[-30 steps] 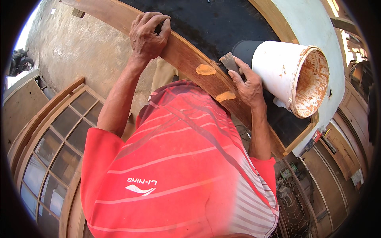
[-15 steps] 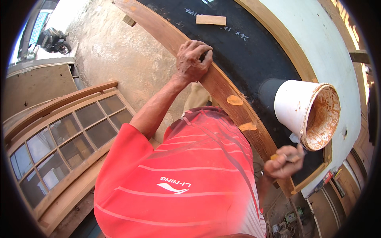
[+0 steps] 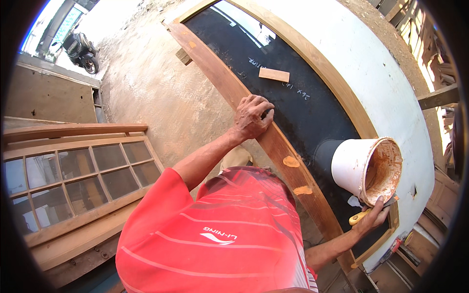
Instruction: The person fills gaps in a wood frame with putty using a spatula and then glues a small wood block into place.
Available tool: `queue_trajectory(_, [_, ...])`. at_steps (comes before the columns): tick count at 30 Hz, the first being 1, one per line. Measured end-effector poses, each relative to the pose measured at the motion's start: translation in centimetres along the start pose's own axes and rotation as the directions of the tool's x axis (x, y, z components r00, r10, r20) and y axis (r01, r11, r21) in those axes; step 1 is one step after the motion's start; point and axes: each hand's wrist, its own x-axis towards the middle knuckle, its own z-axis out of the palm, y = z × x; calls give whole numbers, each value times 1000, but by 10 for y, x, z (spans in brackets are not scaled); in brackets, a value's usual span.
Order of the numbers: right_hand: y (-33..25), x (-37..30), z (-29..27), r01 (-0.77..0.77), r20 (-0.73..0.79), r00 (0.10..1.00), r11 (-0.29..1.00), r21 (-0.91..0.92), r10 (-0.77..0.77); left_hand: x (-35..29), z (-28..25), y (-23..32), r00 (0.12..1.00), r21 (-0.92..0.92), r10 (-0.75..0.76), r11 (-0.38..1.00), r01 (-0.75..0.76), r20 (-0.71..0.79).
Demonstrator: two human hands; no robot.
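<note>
My left hand (image 3: 254,117) is curled over the brown wooden rail (image 3: 274,141) along the near side of a dark panel (image 3: 312,115). Orange filler patches (image 3: 291,161) mark the rail to the right of that hand. My right hand (image 3: 375,218) is closed on a putty knife with a yellow handle (image 3: 359,218); its blade is mostly hidden by the fingers and bucket rim. The fingers are at the lower rim of a white bucket (image 3: 349,163), which stands on the panel, its inside smeared with orange-brown filler.
A small wooden block (image 3: 274,74) lies on the panel. Beyond the panel's far rail stretches a whitish surface (image 3: 386,93). At left leans a wooden window frame with several panes (image 3: 108,157). A motorbike (image 3: 80,51) is parked far left.
My right hand has moved up to the bucket's rim with the putty knife. My left hand stays on the rail. The whole view has shifted.
</note>
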Motion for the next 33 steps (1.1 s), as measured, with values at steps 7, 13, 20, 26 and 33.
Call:
queue_trajectory(7, [-44, -15, 18, 31, 41, 999, 985, -168, -24, -2, -23, -11, 993, -302, 105, 950, -85, 51])
queue_trajectory(13, [-124, -47, 96, 233, 147, 967, 959, -162, -210, -15, -77, -75, 929, -699, -252, 611, 371, 272])
queue_trajectory(20, [-178, -60, 218, 308, 293, 888, 932, 192, -354, -37, -122, -177, 792, -701, -569, 472, 534, 220])
queue_trajectory(26, [-225, -76, 359, 252, 353, 853, 896, 365, -384, -16, -153, -237, 725, -701, -667, 437, 564, 168])
queue_trajectory(33, [-255, -82, 476, 324, 385, 815, 891, 317, -433, 24, -175, -265, 716, -662, -694, 506, 553, 68])
